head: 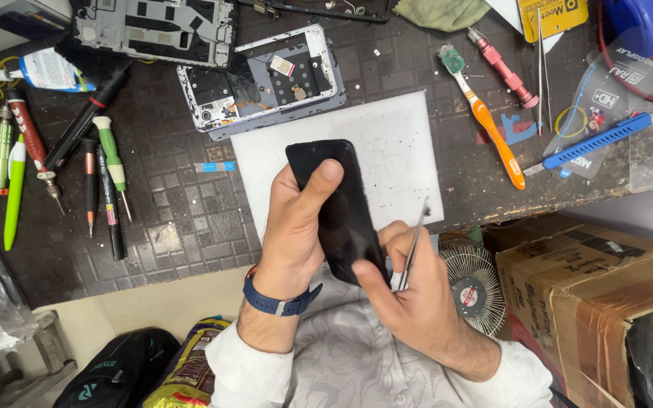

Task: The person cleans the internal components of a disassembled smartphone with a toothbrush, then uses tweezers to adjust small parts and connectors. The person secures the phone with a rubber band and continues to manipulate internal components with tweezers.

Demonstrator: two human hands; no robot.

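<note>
Mid-repair: left hand (292,227) gripping black phone (339,208) above white mat (387,143), right hand (410,291) pinching tweezers (413,245) beside phone; steady prying probably next.

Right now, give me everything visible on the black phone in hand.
The glossy black rectangular phone has rounded corners and a dark, blank face. It tilts diagonally above the white work mat, off the bench. The left hand cradles it, thumb near the top; the right hand, holding metal tweezers, presses its lower edge.
</note>
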